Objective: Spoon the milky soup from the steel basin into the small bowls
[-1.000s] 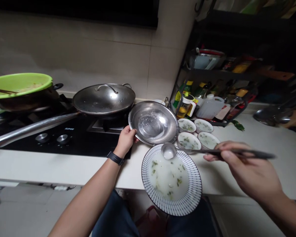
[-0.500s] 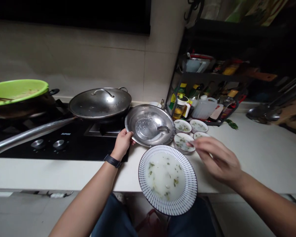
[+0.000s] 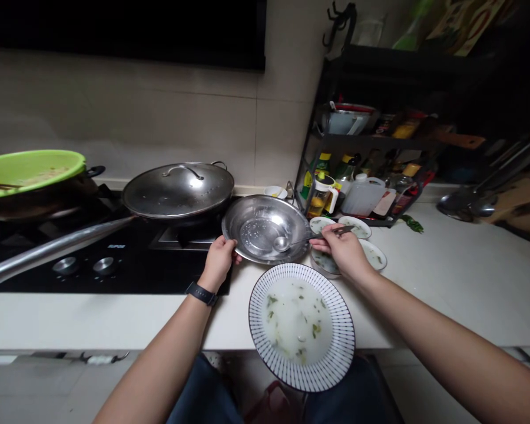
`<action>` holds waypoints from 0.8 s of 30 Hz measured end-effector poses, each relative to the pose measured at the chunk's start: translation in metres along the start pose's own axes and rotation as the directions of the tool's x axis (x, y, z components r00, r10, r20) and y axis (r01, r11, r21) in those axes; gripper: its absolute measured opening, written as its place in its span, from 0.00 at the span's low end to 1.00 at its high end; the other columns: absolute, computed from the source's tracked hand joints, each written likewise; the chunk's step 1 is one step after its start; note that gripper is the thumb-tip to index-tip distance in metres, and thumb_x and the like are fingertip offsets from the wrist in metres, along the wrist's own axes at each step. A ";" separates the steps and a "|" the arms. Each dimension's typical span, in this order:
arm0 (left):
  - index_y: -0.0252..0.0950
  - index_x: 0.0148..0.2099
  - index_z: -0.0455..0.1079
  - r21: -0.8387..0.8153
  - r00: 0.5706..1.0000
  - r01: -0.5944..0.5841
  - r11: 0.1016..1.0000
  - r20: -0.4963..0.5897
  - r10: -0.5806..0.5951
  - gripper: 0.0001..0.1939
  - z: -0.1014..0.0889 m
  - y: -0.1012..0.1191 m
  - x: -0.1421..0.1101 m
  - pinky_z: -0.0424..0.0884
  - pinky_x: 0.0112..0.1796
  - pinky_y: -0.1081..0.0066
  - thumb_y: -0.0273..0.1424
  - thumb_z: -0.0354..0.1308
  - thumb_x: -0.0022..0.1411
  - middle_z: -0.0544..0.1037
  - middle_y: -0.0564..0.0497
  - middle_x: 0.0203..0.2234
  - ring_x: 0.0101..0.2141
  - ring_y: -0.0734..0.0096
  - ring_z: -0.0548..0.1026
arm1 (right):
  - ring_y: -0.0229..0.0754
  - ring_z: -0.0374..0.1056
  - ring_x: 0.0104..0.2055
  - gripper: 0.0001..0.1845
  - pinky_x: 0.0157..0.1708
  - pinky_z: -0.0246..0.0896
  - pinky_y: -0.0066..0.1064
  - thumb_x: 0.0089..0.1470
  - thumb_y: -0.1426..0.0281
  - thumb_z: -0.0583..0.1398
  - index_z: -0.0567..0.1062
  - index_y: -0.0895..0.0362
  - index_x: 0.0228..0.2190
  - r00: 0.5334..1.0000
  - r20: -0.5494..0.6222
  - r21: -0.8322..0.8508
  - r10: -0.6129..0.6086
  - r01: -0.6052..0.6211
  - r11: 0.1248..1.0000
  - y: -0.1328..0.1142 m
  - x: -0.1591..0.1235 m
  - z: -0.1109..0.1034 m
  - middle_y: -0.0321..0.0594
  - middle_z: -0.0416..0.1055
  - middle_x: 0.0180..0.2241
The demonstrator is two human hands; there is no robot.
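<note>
My left hand grips the near left rim of a shiny metal basin, thumb over the edge. My right hand is closed round the handle of a metal ladle, whose bowl rests low inside the basin. Only a little cloudy liquid shows in the basin. In front of it a striped plate holds pale soup with green leaf bits and overhangs the counter's edge. Several small bowls of similar soup, one of them a bowl at the right, stand partly hidden behind my right hand.
A lidded wok stands on the black hob, its long handle reaching left. Farther left a green colander sits on a dark pot. A rack of bottles stands behind the bowls on the white counter.
My right hand has moved left from over the small bowls, bringing the ladle's bowl toward the basin's middle. My left hand stays on the rim. The view has shifted slightly.
</note>
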State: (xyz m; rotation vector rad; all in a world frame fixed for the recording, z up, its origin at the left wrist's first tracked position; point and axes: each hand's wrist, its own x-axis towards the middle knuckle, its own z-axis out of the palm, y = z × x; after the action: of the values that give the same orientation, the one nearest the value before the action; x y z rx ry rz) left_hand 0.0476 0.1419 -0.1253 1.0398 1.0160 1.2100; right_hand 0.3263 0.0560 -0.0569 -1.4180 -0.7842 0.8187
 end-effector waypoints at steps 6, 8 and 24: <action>0.40 0.31 0.59 0.004 0.998 0.058 0.998 -0.006 -0.058 0.13 -0.001 0.000 0.000 0.63 0.17 0.77 0.36 0.62 0.50 0.66 0.60 0.15 0.15 0.74 0.70 | 0.40 0.78 0.26 0.14 0.26 0.76 0.26 0.59 0.64 0.69 0.68 0.54 0.34 0.988 0.152 -0.184 -0.040 0.068 0.981 -0.003 -0.008 -0.004 0.36 0.77 0.23; 0.40 0.32 0.59 0.013 0.996 0.084 0.996 0.002 -0.084 0.14 -0.001 0.000 0.000 0.64 0.17 0.76 0.36 0.63 0.51 0.68 0.59 0.16 0.15 0.73 0.71 | 0.38 0.76 0.25 0.13 0.26 0.75 0.26 0.60 0.64 0.68 0.69 0.54 0.35 0.982 0.182 -0.226 -0.046 0.087 0.970 -0.005 -0.012 -0.004 0.36 0.77 0.23; 0.39 0.30 0.63 0.360 0.999 0.052 0.931 -0.029 -0.044 0.23 -0.021 0.036 -0.055 0.62 0.16 0.75 0.52 0.62 0.60 0.69 0.57 0.18 0.16 0.73 0.70 | 0.36 0.71 0.23 0.10 0.21 0.71 0.27 0.56 0.70 0.66 0.69 0.55 0.37 0.955 0.235 0.036 0.182 -0.195 0.980 -0.003 -0.038 -0.007 0.33 0.71 0.26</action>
State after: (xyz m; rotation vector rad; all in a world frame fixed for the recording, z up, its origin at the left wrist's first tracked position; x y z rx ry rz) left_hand 0.0151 0.0909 -0.0925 1.2801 1.3054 1.0155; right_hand 0.3126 0.0201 -0.0534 -1.3750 -0.8006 1.1612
